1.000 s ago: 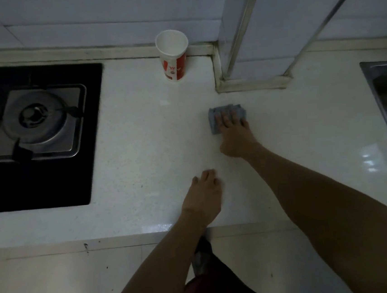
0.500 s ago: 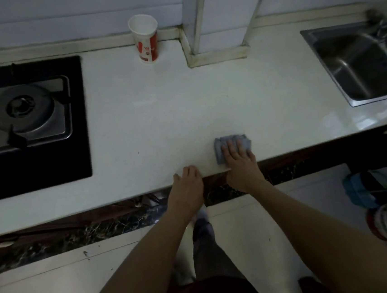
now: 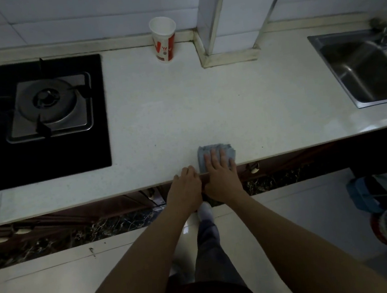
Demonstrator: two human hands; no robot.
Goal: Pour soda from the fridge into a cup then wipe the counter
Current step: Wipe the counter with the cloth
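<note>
Right hand (image 3: 221, 176) flat on cloth (image 3: 215, 154) at surface (image 3: 184, 114) front edge, fingers spread. Left hand (image 3: 185, 187) beside it, fingers curled over the edge, holding nothing. Cup (image 3: 163, 39) upright by back wall.

the cup (image 3: 164, 40) bears a white "w" on red.

The blue cloth (image 3: 215, 154) is now found at the front edge of the tabletop (image 3: 183, 104), drawn back from mid-surface where it lay a second ago. The right hand (image 3: 221, 174), flat on the cloth, is pulled back with it, its palm now past the edge. The left hand (image 3: 186, 184) is likewise drawn back to the edge and is now brought just beside the right.
</note>
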